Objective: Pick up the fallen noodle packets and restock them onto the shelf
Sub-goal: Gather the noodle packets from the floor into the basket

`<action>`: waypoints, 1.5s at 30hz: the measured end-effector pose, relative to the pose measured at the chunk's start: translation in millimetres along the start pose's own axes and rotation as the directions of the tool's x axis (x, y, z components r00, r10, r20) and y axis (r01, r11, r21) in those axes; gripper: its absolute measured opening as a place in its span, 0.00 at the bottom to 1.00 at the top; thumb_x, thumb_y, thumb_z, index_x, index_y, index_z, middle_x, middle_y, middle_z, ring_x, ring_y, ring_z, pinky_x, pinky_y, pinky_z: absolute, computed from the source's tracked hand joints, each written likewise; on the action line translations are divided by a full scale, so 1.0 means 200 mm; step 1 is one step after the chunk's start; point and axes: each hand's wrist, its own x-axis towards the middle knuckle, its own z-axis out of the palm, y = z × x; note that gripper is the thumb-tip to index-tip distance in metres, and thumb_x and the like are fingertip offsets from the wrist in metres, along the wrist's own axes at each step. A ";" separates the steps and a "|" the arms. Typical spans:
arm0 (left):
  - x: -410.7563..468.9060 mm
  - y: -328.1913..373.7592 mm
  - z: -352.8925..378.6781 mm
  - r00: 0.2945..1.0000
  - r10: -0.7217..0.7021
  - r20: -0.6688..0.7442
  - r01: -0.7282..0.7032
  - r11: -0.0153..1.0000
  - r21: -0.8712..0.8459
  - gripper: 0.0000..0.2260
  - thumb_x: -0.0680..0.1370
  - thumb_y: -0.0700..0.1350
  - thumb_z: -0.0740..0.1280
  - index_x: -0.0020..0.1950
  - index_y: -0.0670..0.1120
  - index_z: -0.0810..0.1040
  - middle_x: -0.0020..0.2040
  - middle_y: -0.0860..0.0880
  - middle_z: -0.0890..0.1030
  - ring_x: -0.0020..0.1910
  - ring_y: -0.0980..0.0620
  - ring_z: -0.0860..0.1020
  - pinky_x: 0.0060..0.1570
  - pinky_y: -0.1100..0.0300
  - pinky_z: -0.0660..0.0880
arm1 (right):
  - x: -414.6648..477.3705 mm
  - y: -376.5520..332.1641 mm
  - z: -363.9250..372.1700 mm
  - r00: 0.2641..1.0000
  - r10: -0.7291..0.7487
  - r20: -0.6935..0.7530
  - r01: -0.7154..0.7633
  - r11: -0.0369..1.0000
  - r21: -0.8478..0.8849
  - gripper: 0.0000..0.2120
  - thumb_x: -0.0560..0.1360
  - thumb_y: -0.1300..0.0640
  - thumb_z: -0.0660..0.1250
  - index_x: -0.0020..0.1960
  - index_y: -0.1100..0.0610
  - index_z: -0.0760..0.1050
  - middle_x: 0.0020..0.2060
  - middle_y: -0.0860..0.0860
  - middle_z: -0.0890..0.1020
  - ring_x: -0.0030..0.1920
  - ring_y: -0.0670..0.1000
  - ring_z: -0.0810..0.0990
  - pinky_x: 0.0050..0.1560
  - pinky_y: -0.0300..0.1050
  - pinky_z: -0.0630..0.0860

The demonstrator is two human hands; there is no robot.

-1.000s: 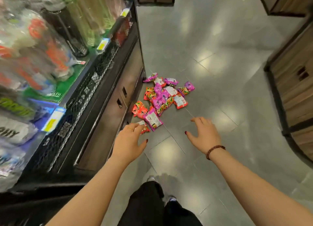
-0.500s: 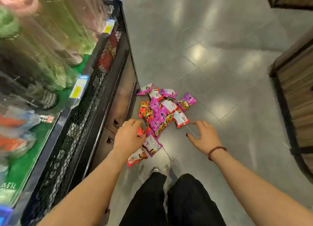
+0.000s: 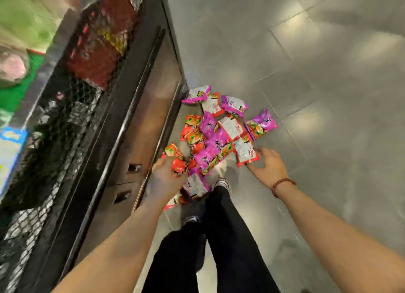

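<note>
A pile of several fallen noodle packets [image 3: 215, 137], purple, red and white, lies on the grey floor against the foot of the shelf unit [image 3: 72, 121]. My left hand [image 3: 165, 177] is down at the near left edge of the pile, fingers closed on a red noodle packet [image 3: 178, 168]. My right hand [image 3: 268, 166] hovers at the pile's right side, fingers spread, its fingertips at the edge of a white-and-red packet [image 3: 245, 153]. More packets lie partly hidden under my left hand and by my feet.
The shelf has a black wire-mesh front with blurred goods behind it, and a dark base cabinet [image 3: 142, 126] with drawer pulls below. My legs in black trousers [image 3: 221, 238] and my shoes stand just behind the pile. Grey tiled floor [image 3: 317, 95] stretches to the right.
The view has tilted down and come closer to the pile. Both hands have dropped to the packets; my left hand has closed on a red packet, my right has reached the white-and-red one.
</note>
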 end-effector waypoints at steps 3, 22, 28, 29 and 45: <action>0.20 -0.04 0.22 0.989 -0.134 0.059 0.139 0.985 -0.099 0.30 0.71 0.51 0.74 0.71 0.47 0.71 0.68 0.43 0.72 0.66 0.44 0.71 0.63 0.55 0.69 | 0.29 0.06 0.15 0.998 0.048 0.029 -0.050 0.997 0.066 0.26 0.71 0.49 0.73 0.66 0.55 0.72 0.59 0.59 0.76 0.63 0.60 0.72 0.60 0.52 0.71; 1.28 -0.77 1.73 0.930 -0.350 0.112 0.355 0.773 -0.527 0.28 0.70 0.55 0.75 0.67 0.49 0.74 0.63 0.49 0.78 0.62 0.48 0.75 0.63 0.51 0.72 | 1.66 0.76 1.52 0.990 0.140 -0.028 -0.121 0.929 0.349 0.33 0.66 0.49 0.77 0.66 0.57 0.71 0.60 0.53 0.76 0.58 0.52 0.75 0.63 0.49 0.72; 1.39 -0.85 1.84 0.955 -0.287 0.073 0.272 0.753 -0.600 0.04 0.77 0.49 0.70 0.43 0.56 0.77 0.50 0.52 0.81 0.51 0.53 0.78 0.53 0.55 0.73 | 1.87 0.81 1.65 0.984 0.126 -0.123 -0.085 0.952 0.295 0.33 0.52 0.36 0.72 0.53 0.51 0.78 0.48 0.52 0.83 0.49 0.54 0.81 0.53 0.53 0.78; 1.40 -0.86 1.84 0.957 -0.281 0.076 0.266 0.742 -0.615 0.05 0.78 0.47 0.69 0.43 0.56 0.77 0.49 0.52 0.82 0.50 0.54 0.79 0.52 0.57 0.73 | 1.87 0.81 1.66 0.985 0.115 -0.133 -0.075 0.959 0.274 0.30 0.52 0.36 0.70 0.47 0.53 0.80 0.43 0.53 0.84 0.45 0.55 0.82 0.48 0.54 0.79; 1.02 -0.57 1.29 0.934 -0.356 0.034 0.274 0.651 -0.708 0.11 0.80 0.44 0.66 0.37 0.50 0.76 0.36 0.48 0.77 0.38 0.50 0.74 0.41 0.55 0.70 | 1.14 0.53 1.21 0.978 0.193 -0.083 -0.106 0.794 0.599 0.09 0.77 0.62 0.67 0.41 0.50 0.75 0.37 0.54 0.81 0.36 0.53 0.78 0.38 0.52 0.78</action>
